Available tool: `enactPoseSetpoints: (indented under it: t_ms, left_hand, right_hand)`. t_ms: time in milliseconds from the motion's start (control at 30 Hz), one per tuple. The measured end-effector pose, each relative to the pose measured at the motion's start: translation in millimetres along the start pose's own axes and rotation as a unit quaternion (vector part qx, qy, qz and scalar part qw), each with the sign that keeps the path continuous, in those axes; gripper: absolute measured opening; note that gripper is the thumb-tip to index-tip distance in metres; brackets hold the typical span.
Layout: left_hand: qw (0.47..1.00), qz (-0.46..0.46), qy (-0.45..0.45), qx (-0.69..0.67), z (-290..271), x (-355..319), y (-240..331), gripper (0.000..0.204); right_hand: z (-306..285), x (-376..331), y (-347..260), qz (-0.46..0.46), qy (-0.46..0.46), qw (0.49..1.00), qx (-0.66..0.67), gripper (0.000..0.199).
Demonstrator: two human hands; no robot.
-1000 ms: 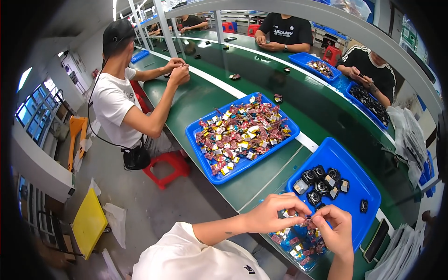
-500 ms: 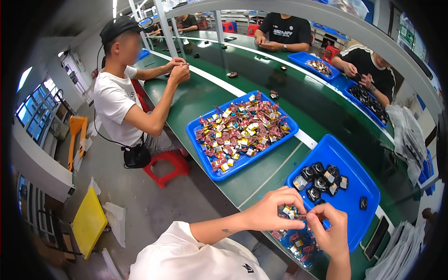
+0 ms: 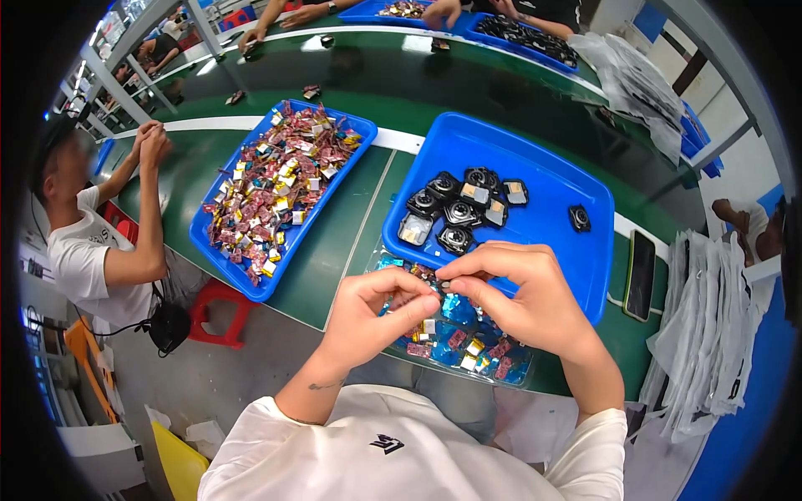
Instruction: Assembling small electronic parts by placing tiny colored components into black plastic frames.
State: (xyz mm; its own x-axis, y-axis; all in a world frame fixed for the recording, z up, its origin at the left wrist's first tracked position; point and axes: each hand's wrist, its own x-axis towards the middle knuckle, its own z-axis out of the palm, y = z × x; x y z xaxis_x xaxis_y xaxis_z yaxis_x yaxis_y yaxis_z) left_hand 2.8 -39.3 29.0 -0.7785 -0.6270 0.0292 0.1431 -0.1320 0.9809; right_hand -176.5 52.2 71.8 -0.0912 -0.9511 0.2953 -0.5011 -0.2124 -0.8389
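My left hand point(image 3: 380, 311) and my right hand point(image 3: 522, 296) meet over a clear plastic tray point(image 3: 522, 380), both with thumb and forefinger pinched. A tiny greyish piece shows at the right fingertips, too small to name; whatever the left fingers hold is hidden. In the clear tray lie small red circuit boards point(image 3: 457, 338), silver-yellow battery cells point(image 3: 474, 346) and shiny blue film. Just beyond my hands, a blue tray point(image 3: 551, 179) carries several black round-lensed housings point(image 3: 459, 213), some with a pale cell on them. One more housing point(image 3: 579, 218) sits apart at that tray's right.
To the left, another blue tray point(image 3: 266, 292) is heaped with wired red boards and cells. A phone point(image 3: 640, 275) lies right, beside stacked white plastic bags point(image 3: 706, 326). A co-worker point(image 3: 109, 242) sits at left near a red stool point(image 3: 221, 313). Other workers' hands are across the green bench point(image 3: 359, 75).
The view has swung right and downward, so trays and co-worker appear farther left. My hands remain pinched together over the clear tray, which shows more fully now.
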Motion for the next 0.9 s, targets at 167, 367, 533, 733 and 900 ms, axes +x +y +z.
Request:
enactPoseSetpoints:
  t_ms: [167,367,533,733,900]
  left_hand:
    - [0.995,0.093,0.028,0.04,-4.5,-3.8,-10.5,0.005]
    - [0.997,0.08,0.014,-0.01,-5.0,-1.9,-14.5,0.005]
    - [0.998,0.026,0.013,-0.051,-5.5,0.0,-19.1,0.004]
    - [0.969,0.044,-0.114,-0.214,-15.6,2.1,-23.2,0.009]
    - [0.975,0.076,-0.057,-0.199,-26.7,-0.9,-23.5,0.015]
  right_hand:
    - [2.6,-1.3,1.9,0.073,-0.016,0.993,0.095,0.014]
    - [2.9,-0.2,11.1,0.16,-0.063,0.95,0.261,0.009]
    - [5.5,2.1,14.6,0.18,-0.096,0.932,0.301,0.009]
    - [13.7,5.0,18.7,0.188,-0.06,0.919,0.342,0.011]
    - [21.5,2.0,26.3,-0.004,-0.102,0.981,-0.164,0.01]
